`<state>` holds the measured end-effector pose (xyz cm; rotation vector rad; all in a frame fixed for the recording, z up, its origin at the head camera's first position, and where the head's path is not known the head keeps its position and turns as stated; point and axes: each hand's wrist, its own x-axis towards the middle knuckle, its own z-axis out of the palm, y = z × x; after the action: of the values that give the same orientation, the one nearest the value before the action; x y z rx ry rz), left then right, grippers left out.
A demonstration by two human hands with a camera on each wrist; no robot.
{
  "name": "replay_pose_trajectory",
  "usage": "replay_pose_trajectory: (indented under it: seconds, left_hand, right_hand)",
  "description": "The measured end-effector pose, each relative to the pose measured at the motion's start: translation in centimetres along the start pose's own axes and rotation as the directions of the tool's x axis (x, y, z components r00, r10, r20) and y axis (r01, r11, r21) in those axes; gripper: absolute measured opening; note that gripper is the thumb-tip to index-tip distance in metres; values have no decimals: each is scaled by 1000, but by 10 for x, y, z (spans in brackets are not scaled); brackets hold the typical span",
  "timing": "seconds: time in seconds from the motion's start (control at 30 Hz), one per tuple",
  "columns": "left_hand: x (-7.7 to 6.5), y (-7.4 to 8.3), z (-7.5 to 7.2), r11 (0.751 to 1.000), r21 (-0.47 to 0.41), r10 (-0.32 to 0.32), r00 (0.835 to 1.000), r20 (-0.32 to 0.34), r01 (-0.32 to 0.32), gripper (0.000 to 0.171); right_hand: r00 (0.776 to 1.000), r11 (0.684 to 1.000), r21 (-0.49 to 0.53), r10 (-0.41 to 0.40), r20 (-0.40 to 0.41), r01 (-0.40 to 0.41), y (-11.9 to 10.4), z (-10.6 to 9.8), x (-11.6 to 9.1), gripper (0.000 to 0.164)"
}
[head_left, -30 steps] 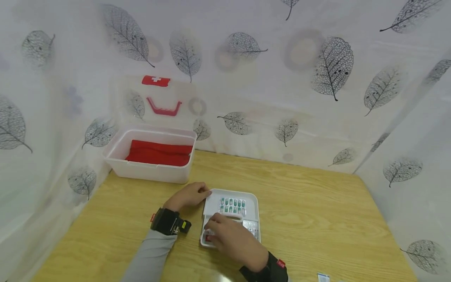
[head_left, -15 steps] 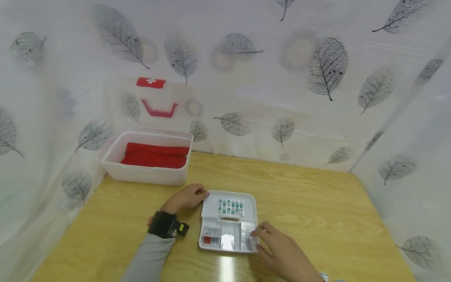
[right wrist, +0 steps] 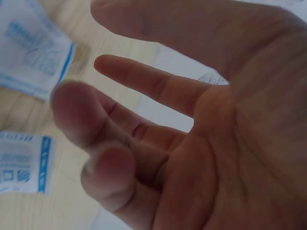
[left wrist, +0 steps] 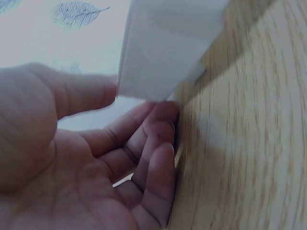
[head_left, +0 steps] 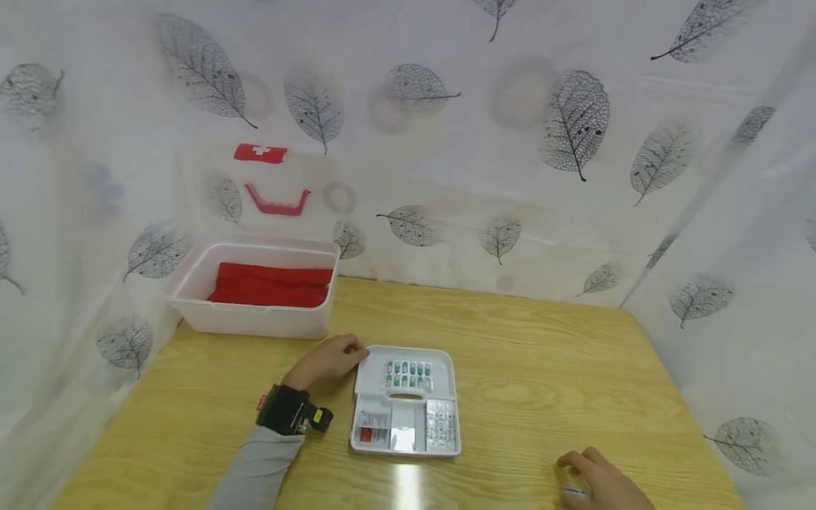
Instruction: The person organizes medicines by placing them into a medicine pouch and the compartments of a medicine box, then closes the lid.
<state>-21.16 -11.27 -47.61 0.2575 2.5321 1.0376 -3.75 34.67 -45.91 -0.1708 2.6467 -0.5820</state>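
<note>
A white compartment tray (head_left: 408, 394) lies on the table, a cut-out handle slot across its middle. My left hand (head_left: 328, 360) holds its far left corner; in the left wrist view, the thumb touches one edge and the curled fingers the other. Green-and-white capsules in a blister pack (head_left: 408, 375) sit in the upper part. Below, small printed packets (head_left: 373, 427) fill the left compartment and a tablet blister pack (head_left: 440, 426) the right one. Off to the right, my right hand (head_left: 605, 483) hovers, fingers spread, near blue-and-white sachets (right wrist: 21, 163), gripping nothing.
Behind the left hand stands a translucent plastic bin (head_left: 255, 319) with red cloth (head_left: 270, 285) in it. A leaf-print curtain (head_left: 446, 142) hangs along the table's back and sides. Through it shows a red handle (head_left: 277, 202). Another larger sachet (right wrist: 33, 48) lies beside the small one.
My right hand has left the tray, passing the tablet blister pack, and moved right to the sachets. The left hand stays at the tray's corner. The head view has shifted slightly right.
</note>
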Motion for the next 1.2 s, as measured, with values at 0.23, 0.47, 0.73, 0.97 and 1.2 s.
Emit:
replay_pose_trajectory:
  seconds: [0.23, 0.47, 0.73, 0.97, 1.2]
  left_hand:
    - [-1, 1, 3, 1000, 10, 20, 1000, -22, -19, 20]
    - [-2, -1, 5, 1000, -6, 10, 1000, -18, -11, 21]
    - [-1, 3, 3, 1000, 6, -30, 999, -13, 30, 24]
    - [-2, 5, 3, 998, -5, -55, 998, -6, 55, 25]
    - [0, 5, 4, 996, -8, -87, 996, -7, 87, 28]
  right_hand:
    - [988, 986, 101, -142, 62, 135, 25, 1, -4, 35]
    - [997, 993, 110, -42, 63, 35, 21, 6, -2, 21]
    - [979, 981, 24, -188, -75, 190, 0, 4, 3, 11]
    - [974, 980, 40, -187, -125, 194, -39, -2, 8, 6]
    - [941, 955, 38, -281, -191, 293, -72, -10, 16, 4]
